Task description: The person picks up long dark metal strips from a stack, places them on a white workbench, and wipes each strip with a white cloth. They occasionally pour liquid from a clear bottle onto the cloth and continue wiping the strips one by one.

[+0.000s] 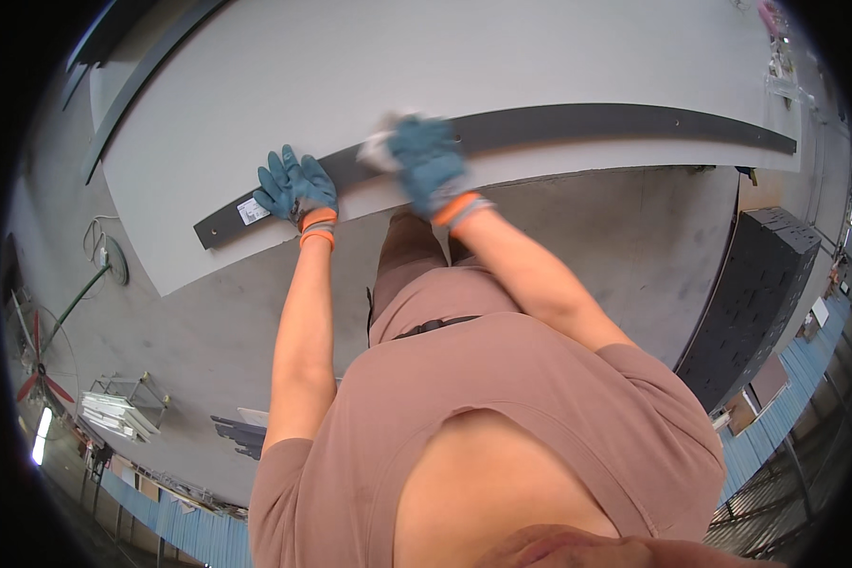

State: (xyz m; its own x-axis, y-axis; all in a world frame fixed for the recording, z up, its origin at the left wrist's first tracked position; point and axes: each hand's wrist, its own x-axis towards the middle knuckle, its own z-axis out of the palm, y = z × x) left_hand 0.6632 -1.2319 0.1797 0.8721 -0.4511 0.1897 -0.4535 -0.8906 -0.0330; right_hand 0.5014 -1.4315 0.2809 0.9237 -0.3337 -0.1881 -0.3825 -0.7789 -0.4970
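A long dark grey strip (568, 129) with small holes lies across the pale table top (468, 64) in front of me. Near its left end it bears a white label (251, 211) with writing. My left hand (297, 186), in a blue-coated glove with an orange cuff, rests on the strip beside the label, fingers spread. Farther right, my right hand (429, 160), gloved alike and blurred, is closed on a white cloth (378, 150) against the strip. Part of the cloth is hidden by the glove.
More dark strips (142, 85) lie at the table's far left. A pedestal fan (41, 373) stands on the floor at left. A large dark stack (752, 298) stands at right. White pieces (119, 415) sit on a rack at lower left.
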